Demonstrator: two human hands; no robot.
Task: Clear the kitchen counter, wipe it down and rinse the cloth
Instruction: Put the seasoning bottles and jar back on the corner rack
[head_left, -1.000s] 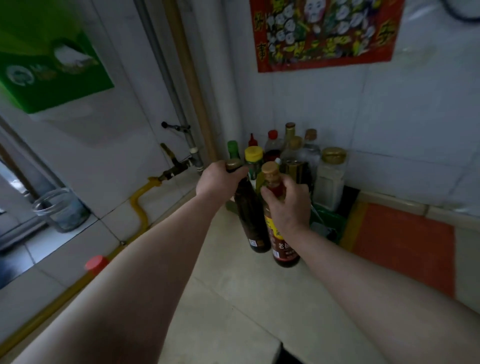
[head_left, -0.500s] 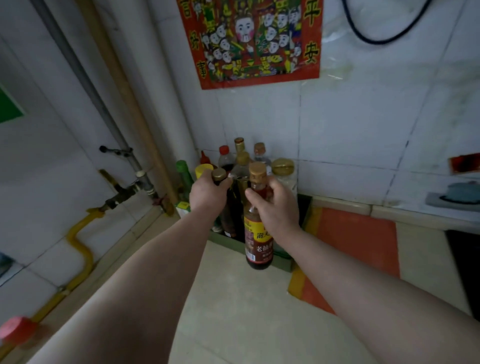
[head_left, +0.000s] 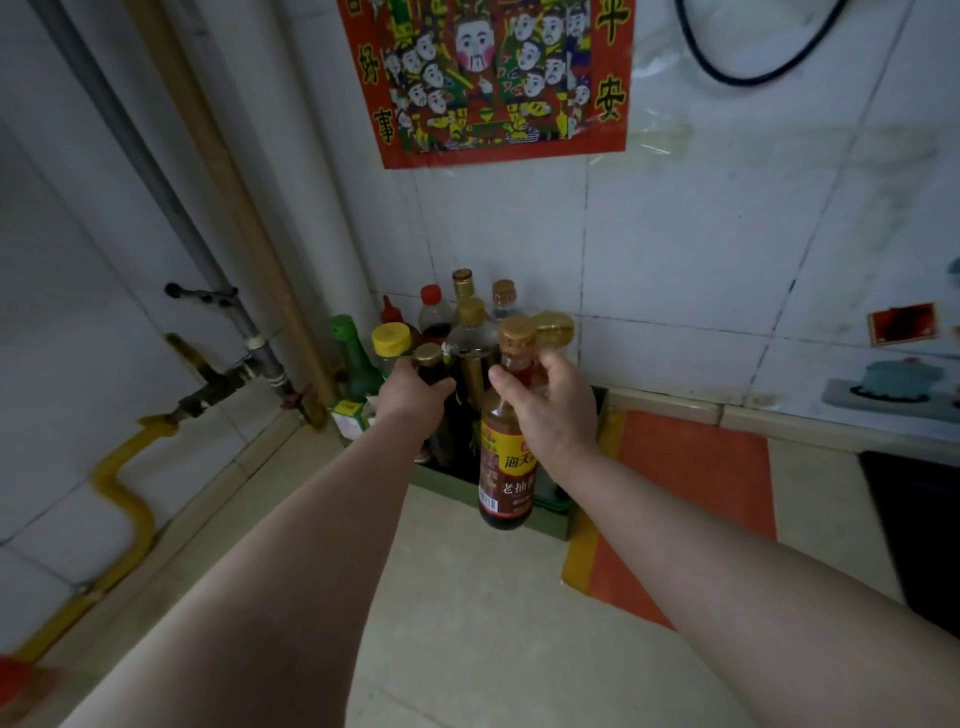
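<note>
A yellow gas pipe (head_left: 122, 467) runs along the left wall up to a metal valve (head_left: 218, 384). In the corner a green glass bottle (head_left: 356, 364) stands at the left edge of a cluster of condiment bottles (head_left: 470, 322). The left hand (head_left: 410, 395) is curled round the neck of a dark bottle (head_left: 431, 364) with a gold cap, which stands in a green tray (head_left: 548, 525). Just beside it, the right hand (head_left: 550, 410) grips the neck of a dark soy sauce bottle (head_left: 506, 478) with a yellow and red label, held upright, its base level with the tray's front wall. The beige kitchen counter (head_left: 467, 623) spreads below both forearms. An orange mat (head_left: 691, 483) lies right of the tray, and a black hob (head_left: 919, 519) sits at the far right.
</note>
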